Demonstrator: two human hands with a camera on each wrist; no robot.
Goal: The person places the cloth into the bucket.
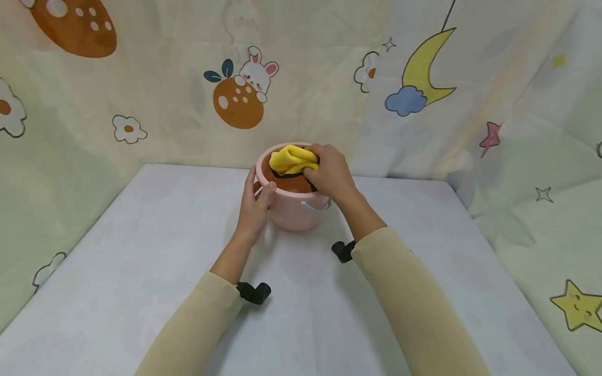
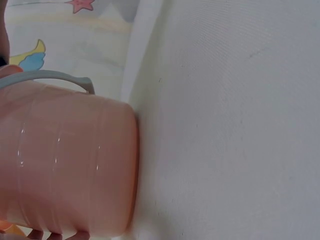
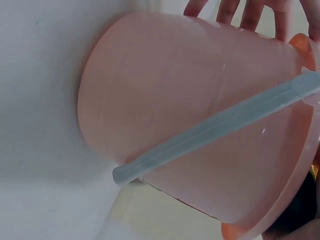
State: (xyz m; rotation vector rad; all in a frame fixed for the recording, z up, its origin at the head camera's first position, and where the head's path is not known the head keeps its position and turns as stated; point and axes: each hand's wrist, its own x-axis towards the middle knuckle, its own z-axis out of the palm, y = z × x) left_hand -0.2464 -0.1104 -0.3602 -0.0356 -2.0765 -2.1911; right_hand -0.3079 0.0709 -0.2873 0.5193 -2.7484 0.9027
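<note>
A pink bucket with an orange-toned inside stands upright on the table toward the back. My left hand grips its left side, the thumb near the rim; in the right wrist view several of its fingers lie spread along the outer wall. Bunched yellow-and-black cloth sits at the bucket's mouth, pinched by my right hand. How far the cloth reaches inside is hidden. The grey-blue handle hangs down across the bucket's outside.
A white cloth covers the table. Behind the bucket rises a patterned curtain, close to the table's back edge. Black wrist mounts stick out from both sleeves above the tabletop.
</note>
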